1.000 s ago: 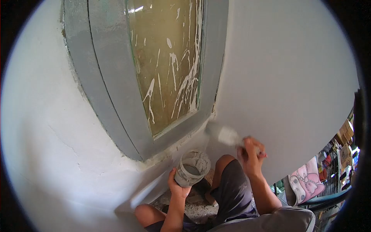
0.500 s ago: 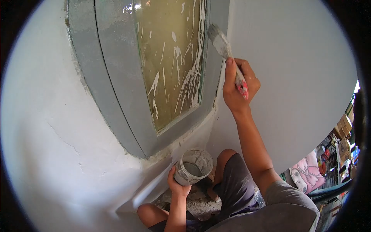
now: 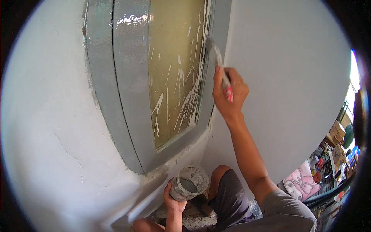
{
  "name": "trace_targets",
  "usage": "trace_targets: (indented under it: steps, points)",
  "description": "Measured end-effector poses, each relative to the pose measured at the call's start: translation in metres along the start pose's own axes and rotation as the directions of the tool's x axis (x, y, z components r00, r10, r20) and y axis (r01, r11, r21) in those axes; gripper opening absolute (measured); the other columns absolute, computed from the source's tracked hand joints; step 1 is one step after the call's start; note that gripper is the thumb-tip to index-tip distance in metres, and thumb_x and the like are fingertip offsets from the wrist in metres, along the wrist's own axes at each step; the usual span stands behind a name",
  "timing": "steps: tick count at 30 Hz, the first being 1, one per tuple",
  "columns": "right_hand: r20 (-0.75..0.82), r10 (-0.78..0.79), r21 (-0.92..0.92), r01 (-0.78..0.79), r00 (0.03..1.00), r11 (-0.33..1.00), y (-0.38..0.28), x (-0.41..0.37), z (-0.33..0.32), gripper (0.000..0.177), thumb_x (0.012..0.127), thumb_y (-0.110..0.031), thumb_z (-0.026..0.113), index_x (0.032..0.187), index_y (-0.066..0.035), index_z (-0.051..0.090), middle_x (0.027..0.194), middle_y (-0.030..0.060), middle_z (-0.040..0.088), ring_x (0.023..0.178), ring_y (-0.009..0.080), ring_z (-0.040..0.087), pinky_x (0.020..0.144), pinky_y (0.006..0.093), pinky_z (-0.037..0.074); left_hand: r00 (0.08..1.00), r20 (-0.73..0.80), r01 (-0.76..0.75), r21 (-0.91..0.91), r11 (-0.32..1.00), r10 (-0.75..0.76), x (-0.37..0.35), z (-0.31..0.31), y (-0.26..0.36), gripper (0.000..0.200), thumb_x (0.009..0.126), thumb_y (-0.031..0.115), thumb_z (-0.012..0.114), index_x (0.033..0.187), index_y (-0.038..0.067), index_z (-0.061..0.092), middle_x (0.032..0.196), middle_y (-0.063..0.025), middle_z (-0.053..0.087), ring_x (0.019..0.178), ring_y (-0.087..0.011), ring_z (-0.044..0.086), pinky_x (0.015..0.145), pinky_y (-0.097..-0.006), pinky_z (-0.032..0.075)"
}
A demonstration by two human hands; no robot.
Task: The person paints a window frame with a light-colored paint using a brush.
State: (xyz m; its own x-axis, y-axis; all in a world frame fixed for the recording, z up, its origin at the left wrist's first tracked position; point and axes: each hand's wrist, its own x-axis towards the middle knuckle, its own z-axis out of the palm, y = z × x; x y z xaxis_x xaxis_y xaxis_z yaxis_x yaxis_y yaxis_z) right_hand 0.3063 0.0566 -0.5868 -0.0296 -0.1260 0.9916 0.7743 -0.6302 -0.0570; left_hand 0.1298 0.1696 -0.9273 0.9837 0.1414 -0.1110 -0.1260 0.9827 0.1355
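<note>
Your right fingers (image 3: 218, 77) pinch the brush (image 3: 217, 58) by its handle, likely angling its bristles along the grey frame (image 3: 206, 96) beside the glass (image 3: 166, 73). Your left fingers wrap the tub (image 3: 179, 194) below, mouth tilted up, presumably keeping paint (image 3: 188, 185) within reach.

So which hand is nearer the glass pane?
Right: the right hand, holding a brush, is just beside the glass pane; the left hand, with a tub, is below the pane.

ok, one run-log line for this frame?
left hand: holds tub of grey liquid | right hand: holds brush, bristles at grey frame | contact: unclear
</note>
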Motion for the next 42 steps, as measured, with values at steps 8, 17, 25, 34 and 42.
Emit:
trace_targets:
  steps: [8, 17, 25, 34, 42]
  points:
    - [0.200, 0.071, -0.087, -0.054, 0.977, 0.995, -0.021, -0.043, -0.049, 0.018, 0.088, -0.009, 0.073, 0.075, -0.004, 0.061, 0.063, 0.0126, 0.059, 0.054, 0.0312, 0.059, 0.049, 0.0388, 0.044, 0.999, -0.039, 0.021, -0.029, 0.999, -0.022, -0.002, 0.000, 0.004, 0.041, 0.096, 0.032, 0.054, 0.127, 0.005, 0.061, 0.129, -0.0120, 0.065, 0.124, -0.0311, 0.058, 0.107, -0.0495, 0.045]
    - [0.017, -0.133, -0.115, 0.134, 0.991, 0.984, -0.010, 0.035, -0.009, 0.023, 0.089, -0.013, 0.072, 0.074, -0.005, 0.056, 0.066, 0.0143, 0.059, 0.053, 0.0336, 0.058, 0.048, 0.0412, 0.043, 0.999, 0.047, -0.004, 0.007, 1.000, 0.003, 0.000, -0.002, 0.003, 0.042, 0.097, 0.032, 0.054, 0.128, 0.004, 0.060, 0.130, -0.0120, 0.064, 0.124, -0.0307, 0.058, 0.108, -0.0483, 0.044]
    - [0.437, 0.133, -0.129, -0.085, 0.890, 0.988, -0.019, -0.100, -0.059, 0.020, 0.087, -0.014, 0.073, 0.073, -0.006, 0.060, 0.066, 0.0151, 0.060, 0.048, 0.0354, 0.057, 0.047, 0.0433, 0.044, 0.998, -0.046, -0.038, 0.026, 0.999, 0.039, -0.002, 0.002, 0.007, 0.048, 0.096, 0.039, 0.054, 0.129, 0.006, 0.061, 0.132, -0.0127, 0.063, 0.125, -0.0324, 0.057, 0.108, -0.0505, 0.044]
    - [0.108, -0.079, -0.111, 0.091, 0.991, 0.990, -0.012, 0.005, -0.024, 0.024, 0.087, -0.015, 0.073, 0.070, -0.005, 0.058, 0.062, 0.0133, 0.057, 0.051, 0.0329, 0.058, 0.047, 0.0405, 0.044, 0.999, -0.027, -0.029, 0.063, 0.998, 0.031, -0.001, -0.010, 0.007, 0.052, 0.096, 0.043, 0.054, 0.133, 0.006, 0.059, 0.133, -0.0130, 0.062, 0.125, -0.0323, 0.057, 0.107, -0.0513, 0.045]
    - [0.491, 0.158, -0.227, -0.049, 0.857, 0.973, -0.023, -0.142, -0.059, 0.021, 0.086, -0.014, 0.073, 0.071, -0.006, 0.061, 0.065, 0.0131, 0.060, 0.048, 0.0328, 0.061, 0.044, 0.0409, 0.046, 0.990, 0.032, -0.140, 0.032, 0.990, 0.139, -0.021, 0.022, 0.027, 0.056, 0.095, 0.047, 0.054, 0.130, 0.004, 0.061, 0.129, -0.0145, 0.065, 0.120, -0.0328, 0.061, 0.103, -0.0520, 0.049]
